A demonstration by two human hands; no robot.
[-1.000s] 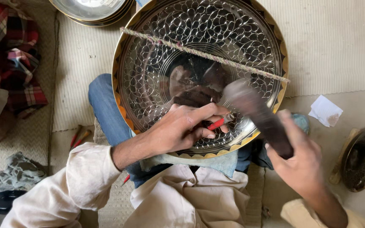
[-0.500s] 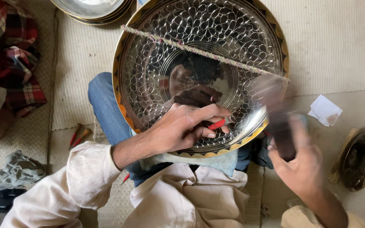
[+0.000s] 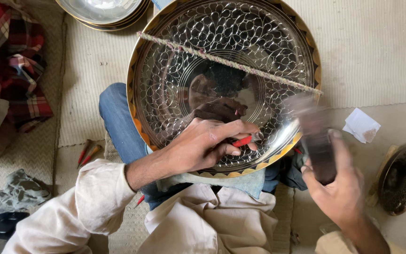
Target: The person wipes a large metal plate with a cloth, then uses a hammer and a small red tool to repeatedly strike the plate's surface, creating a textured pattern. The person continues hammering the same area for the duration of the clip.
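A large round metal tray with engraved leaf patterns and a gold-and-black rim rests on my lap. A twisted cord stretches across its face. My left hand lies on the tray's lower part, pinching a small red-handled engraving tool whose tip touches the metal. My right hand is just off the tray's lower right rim and grips a dark wooden mallet, blurred with motion, raised beside the tool.
Stacked metal trays lie at the top left. A plaid cloth lies far left. Spare red-handled tools lie on the woven mat. A white paper scrap and a dark round dish sit at right.
The mallet in my right hand has swung from near the chisel outward and down to the tray's right rim. My left hand and the red tool have stayed in place.
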